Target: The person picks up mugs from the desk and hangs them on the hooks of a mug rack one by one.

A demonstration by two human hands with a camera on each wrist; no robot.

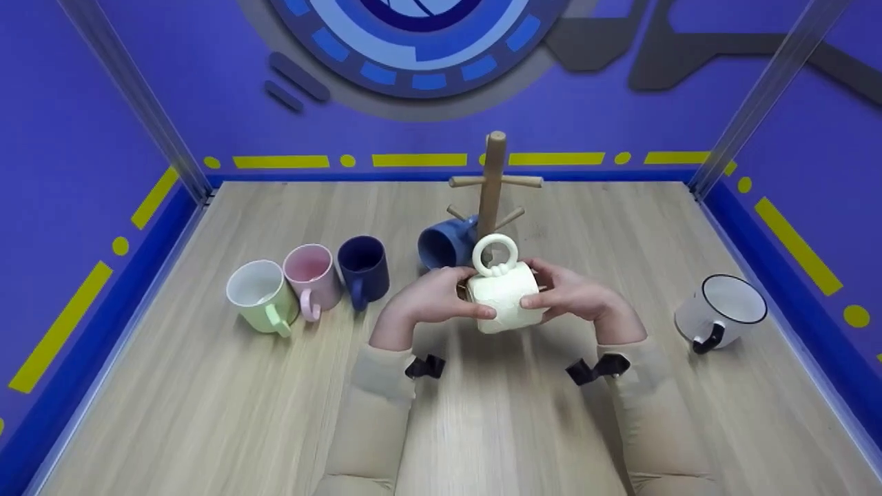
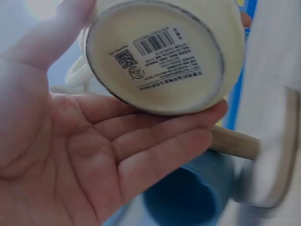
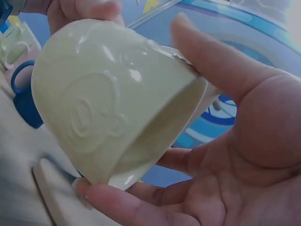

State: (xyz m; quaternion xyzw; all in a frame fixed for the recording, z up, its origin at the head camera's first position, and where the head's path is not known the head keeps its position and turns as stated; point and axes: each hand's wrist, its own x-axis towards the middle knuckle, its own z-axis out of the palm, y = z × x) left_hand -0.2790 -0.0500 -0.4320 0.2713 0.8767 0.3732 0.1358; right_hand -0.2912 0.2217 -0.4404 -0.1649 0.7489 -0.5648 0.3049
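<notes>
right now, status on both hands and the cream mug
Left hand and right hand holding cream mug sideways, handle up. Blue mug by wooden mug tree, possibly in the way.

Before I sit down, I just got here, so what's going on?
A person's left hand and right hand hold a cream mug sideways, handle up, in front of a wooden mug stand. A blue mug sits tilted at the stand. A green mug, pink mug and navy mug stand to the left, a white mug to the right.

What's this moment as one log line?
left hand: holds cream mug; right hand: holds same mug; mug: sideways, handle up; wooden rack: behind mug
</notes>
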